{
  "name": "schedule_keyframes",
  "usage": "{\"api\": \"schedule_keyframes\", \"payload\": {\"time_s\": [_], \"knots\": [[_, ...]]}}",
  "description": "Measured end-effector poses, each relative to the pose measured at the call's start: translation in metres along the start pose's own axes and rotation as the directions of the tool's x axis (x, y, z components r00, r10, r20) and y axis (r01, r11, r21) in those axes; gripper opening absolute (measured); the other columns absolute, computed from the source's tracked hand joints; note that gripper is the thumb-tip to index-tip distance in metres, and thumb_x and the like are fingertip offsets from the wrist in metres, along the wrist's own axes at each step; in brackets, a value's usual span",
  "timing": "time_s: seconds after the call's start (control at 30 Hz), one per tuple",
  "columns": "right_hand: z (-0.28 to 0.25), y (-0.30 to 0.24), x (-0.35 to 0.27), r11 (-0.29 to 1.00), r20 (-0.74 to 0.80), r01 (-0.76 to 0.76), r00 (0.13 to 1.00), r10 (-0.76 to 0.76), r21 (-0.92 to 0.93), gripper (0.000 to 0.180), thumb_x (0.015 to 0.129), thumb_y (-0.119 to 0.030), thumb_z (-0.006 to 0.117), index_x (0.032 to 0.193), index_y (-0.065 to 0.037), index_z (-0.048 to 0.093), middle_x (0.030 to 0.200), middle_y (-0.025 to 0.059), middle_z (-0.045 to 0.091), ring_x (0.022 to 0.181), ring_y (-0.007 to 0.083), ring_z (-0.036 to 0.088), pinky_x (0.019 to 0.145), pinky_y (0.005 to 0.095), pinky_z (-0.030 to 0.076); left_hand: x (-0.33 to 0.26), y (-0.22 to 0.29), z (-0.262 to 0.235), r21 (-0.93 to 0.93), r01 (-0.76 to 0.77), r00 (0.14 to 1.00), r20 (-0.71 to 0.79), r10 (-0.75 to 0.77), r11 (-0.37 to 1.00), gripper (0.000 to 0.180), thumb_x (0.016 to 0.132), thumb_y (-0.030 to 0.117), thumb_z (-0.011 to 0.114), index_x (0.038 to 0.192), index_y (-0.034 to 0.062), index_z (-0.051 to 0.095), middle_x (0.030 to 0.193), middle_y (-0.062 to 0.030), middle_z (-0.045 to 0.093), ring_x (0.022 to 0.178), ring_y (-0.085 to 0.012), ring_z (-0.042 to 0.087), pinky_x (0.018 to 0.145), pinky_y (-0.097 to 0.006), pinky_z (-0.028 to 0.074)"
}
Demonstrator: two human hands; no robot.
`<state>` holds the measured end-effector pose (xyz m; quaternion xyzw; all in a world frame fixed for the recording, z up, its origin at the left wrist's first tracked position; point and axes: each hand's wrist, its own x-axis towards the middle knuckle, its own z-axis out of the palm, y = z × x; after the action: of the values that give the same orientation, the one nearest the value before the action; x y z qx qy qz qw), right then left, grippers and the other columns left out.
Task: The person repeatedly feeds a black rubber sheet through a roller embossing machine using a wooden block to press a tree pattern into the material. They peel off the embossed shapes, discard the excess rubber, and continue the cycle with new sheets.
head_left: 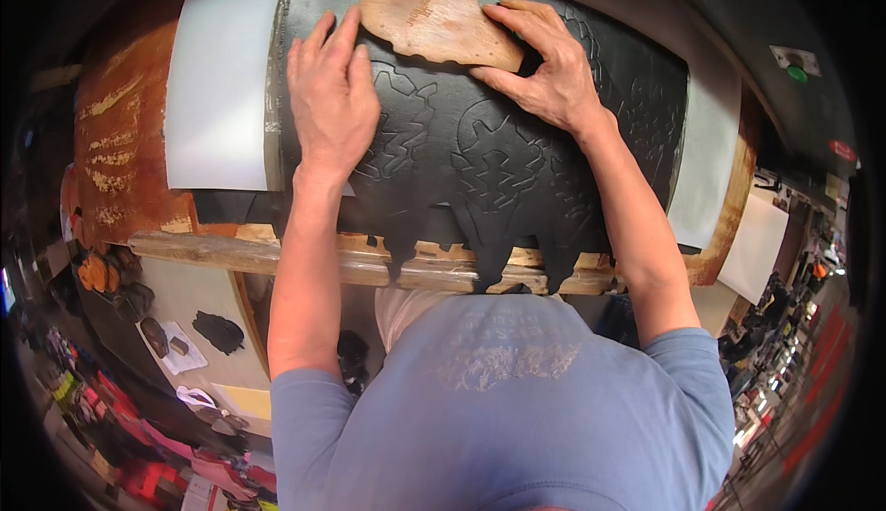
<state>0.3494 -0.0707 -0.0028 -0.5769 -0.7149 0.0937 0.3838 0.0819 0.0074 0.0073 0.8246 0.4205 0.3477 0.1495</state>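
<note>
A flat, tan, wooden-looking template (441, 14) with a wavy edge and small holes lies at the far side of a black leather-like sheet (406, 151). My right hand (550, 68) grips its right end, thumb along the near edge and fingers at the far side. My left hand (334, 105) lies flat and open on the sheet, fingers stretched forward. Its index fingertip is at the template's left edge; I cannot tell whether it touches. Outlines of jagged shapes are cut or pressed into the sheet, and ragged strips of it hang over the near edge.
White boards (221, 86) show beneath the sheet on both sides, over a worn brown table (125, 132). A plastic-wrapped bar (208, 254) runs along the near edge. A dark machine panel with a green button (796, 73) stands at right. Dark scraps (219, 330) lie below left.
</note>
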Motion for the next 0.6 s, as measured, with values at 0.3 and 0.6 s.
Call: {"api": "schedule_keyframes", "payload": {"time_s": [0.3, 0.6], "knots": [[-0.005, 0.004, -0.001, 0.996, -0.012, 0.013, 1.000, -0.012, 0.090, 0.064, 0.082, -0.016, 0.091, 0.140, -0.005, 0.068, 0.135, 0.0161, 0.071, 0.125, 0.0282, 0.067, 0.112, 0.0386, 0.052, 0.003, 0.000, -0.003, -0.078, 0.085, 0.996, 0.013, -0.085, 0.993, 0.041, 0.107, 0.015, 0.056, 0.145, 0.0043, 0.065, 0.145, -0.0232, 0.064, 0.142, -0.0383, 0.053, 0.127, -0.053, 0.028], [-0.029, -0.004, -0.071, 0.858, -0.226, -0.272, 0.889, 0.397, 0.435, 0.028, 0.090, -0.012, 0.083, 0.116, -0.003, 0.077, 0.099, 0.0084, 0.079, 0.090, 0.0176, 0.076, 0.082, 0.0309, 0.060, -0.003, 0.006, -0.024, -0.457, 0.266, 0.953, -0.008, -0.303, 0.849, 0.046, 0.111, 0.011, 0.053, 0.154, -0.0047, 0.052, 0.145, -0.0127, 0.068, 0.137, -0.0201, 0.059, 0.120, -0.034, 0.041]]}}
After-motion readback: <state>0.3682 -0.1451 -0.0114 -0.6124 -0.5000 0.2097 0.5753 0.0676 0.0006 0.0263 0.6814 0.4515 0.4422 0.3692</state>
